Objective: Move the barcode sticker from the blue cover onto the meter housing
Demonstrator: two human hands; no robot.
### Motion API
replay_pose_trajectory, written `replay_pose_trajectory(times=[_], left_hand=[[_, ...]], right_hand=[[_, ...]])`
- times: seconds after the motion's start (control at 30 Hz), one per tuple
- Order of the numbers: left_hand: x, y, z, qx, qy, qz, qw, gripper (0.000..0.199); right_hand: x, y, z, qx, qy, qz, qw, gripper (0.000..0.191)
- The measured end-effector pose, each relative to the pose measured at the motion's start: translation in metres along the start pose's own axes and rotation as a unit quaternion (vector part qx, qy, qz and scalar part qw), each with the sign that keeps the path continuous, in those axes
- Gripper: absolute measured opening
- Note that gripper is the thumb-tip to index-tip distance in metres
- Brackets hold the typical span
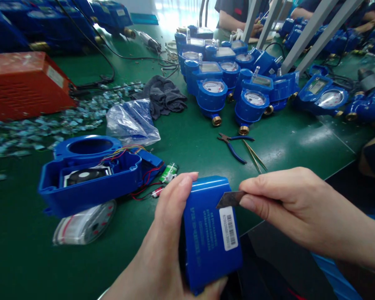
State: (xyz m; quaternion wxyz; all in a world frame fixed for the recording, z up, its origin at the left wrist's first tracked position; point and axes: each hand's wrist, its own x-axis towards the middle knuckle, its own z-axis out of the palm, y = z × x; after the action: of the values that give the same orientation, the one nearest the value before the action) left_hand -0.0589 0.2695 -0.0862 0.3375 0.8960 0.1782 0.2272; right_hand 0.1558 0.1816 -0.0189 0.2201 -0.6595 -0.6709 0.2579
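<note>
My left hand [165, 233] is wrapped round a blue plastic cover [203, 250], holding it up near the table's front edge. Printed text and a white barcode label [228, 229] show on the cover's face. Between the thumb and fingers of my right hand [278, 204] is a small dark blade [229, 199], its pointed end at the upper corner of the label. To the left lies an open blue housing [90, 187] with coloured wires and a dark round part inside. Beside it are a green battery [168, 172] and a clear round meter part [84, 223].
Blue-handled cutters [234, 146] and tweezers [254, 155] lie beyond my hands. Several blue meters [212, 93] stand behind them. A plastic bag [131, 121], a grey cloth [162, 96] and an orange box [28, 85] are at the left. A person's hands [254, 29] show far back.
</note>
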Motion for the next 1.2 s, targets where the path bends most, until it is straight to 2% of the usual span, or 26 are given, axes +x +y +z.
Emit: replay_pose_trajectory(times=[0.1, 0.53, 0.8, 0.93, 1.2], left_hand=[[0.000, 0.001, 0.000, -0.004, 0.002, -0.011, 1.000, 0.110], [0.000, -0.004, 0.002, -0.008, 0.019, 0.020, 1.000, 0.111], [0.001, -0.004, 0.002, -0.015, 0.025, 0.017, 0.999, 0.111], [0.002, -0.004, 0.002, -0.015, 0.020, 0.016, 1.000, 0.112], [0.002, -0.005, 0.003, -0.014, 0.024, 0.015, 1.000, 0.113]], right_hand=[[0.001, 0.001, 0.000, -0.003, -0.001, -0.005, 1.000, 0.017], [-0.007, -0.002, 0.010, 0.024, 0.052, 0.021, 0.998, 0.011], [-0.007, -0.003, 0.013, 0.058, 0.055, 0.045, 0.996, 0.023], [-0.011, -0.003, 0.016, 0.068, 0.053, 0.064, 0.994, 0.024], [-0.013, -0.003, 0.014, 0.054, 0.069, 0.058, 0.994, 0.022]])
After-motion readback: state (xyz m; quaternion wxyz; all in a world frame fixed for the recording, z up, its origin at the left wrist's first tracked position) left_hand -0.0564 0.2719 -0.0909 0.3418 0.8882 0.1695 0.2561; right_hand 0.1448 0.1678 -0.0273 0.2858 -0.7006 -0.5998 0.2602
